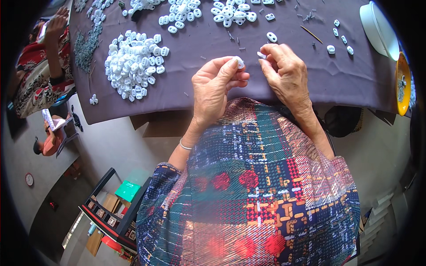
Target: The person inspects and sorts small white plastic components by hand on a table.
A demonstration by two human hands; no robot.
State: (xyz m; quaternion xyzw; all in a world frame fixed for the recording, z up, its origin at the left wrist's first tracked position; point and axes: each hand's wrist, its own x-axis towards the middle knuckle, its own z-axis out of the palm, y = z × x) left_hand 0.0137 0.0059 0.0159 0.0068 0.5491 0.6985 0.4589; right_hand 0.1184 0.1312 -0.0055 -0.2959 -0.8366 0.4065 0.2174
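Above the table's near edge, my left hand (216,86) pinches a white plastic cord-lock piece (240,62) between thumb and forefinger. A little to the right, my right hand (286,71) is closed on a smaller white plastic piece (261,55) at its fingertips. The two hands are apart. Just beyond my right fingers lies an oval white two-hole piece (271,37). To the left of my left hand is a big heap of white cord-lock pieces (133,64). Several small metal springs (239,43) lie scattered on the dark cloth.
A dark cloth (177,95) covers the table. More white oval pieces (230,12) are heaped at the far side. A tangle of springs (86,48) lies far left, by another person's arm (54,53). At right are a thin stick (311,34), a white tub (377,33) and a yellow bowl (403,99).
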